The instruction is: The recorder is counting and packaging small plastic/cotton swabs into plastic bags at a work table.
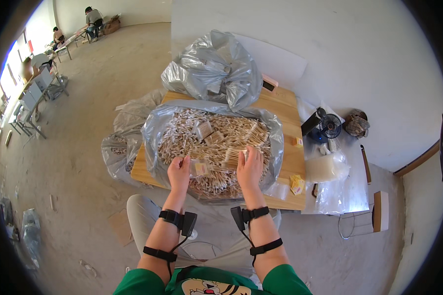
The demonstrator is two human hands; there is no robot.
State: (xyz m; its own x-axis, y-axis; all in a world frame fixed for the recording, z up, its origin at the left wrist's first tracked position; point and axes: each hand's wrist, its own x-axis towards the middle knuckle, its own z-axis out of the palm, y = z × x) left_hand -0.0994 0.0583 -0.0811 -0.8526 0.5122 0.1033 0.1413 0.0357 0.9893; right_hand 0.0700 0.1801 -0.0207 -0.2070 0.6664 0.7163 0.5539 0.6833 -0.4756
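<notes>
A large heap of cotton swabs [182, 132] fills a wide box lined with a grey plastic bag [276, 142]. At the heap's near left, my left hand [178, 171] is closed in a pinch on the edge of a small clear plastic bag [200, 168] with a yellow and white label. My right hand [250, 166] is curled over the near right of the heap, its fingers against a bunch of cotton swabs [233, 158]. Small packs of swabs [204, 130] lie on top of the heap in the middle.
The box stands on a wooden table [290, 123] with yellow labels [297, 184] at its right. A full grey bag [214, 69] sits behind. To the right are a black fan [330, 126] and a stack of clear bags [327, 167]. Other people [94, 19] sit far left.
</notes>
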